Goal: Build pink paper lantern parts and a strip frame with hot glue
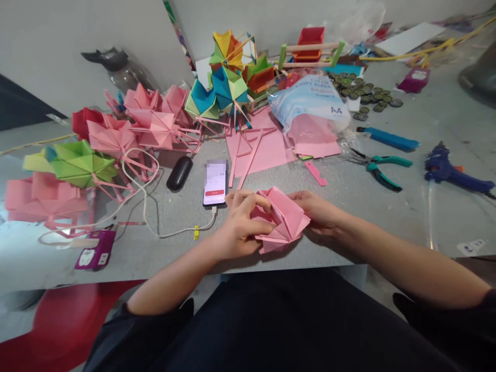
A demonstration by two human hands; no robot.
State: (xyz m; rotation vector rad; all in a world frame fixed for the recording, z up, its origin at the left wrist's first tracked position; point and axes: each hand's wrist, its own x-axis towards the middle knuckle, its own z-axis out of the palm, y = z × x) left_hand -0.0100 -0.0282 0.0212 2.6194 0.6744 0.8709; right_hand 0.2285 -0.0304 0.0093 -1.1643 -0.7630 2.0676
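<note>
Between my hands, just above the table's front edge, is a pink folded-paper piece (285, 219) with pleated, boxy pockets. My left hand (246, 222) grips it from the left, its fingers bent over and into the folds. On the far right side my right hand (315, 211) holds it; some of those fingertips are hidden behind the paper. Beyond my left hand lies a phone (215, 183) with a lit screen and a white cable (178, 233) plugged into it. Thin pink paper sticks (251, 157) rest on a pink sheet (271, 139) farther back.
Several pink paper models (155, 126) and a green one (83, 164) crowd the left. At the back are multicoloured models (225, 85) and a paper packet (310, 101). Pliers (382, 165), a blue-handled tool (393, 139), a glue gun (453, 173) and a pink cutter (315, 173) lie rightward.
</note>
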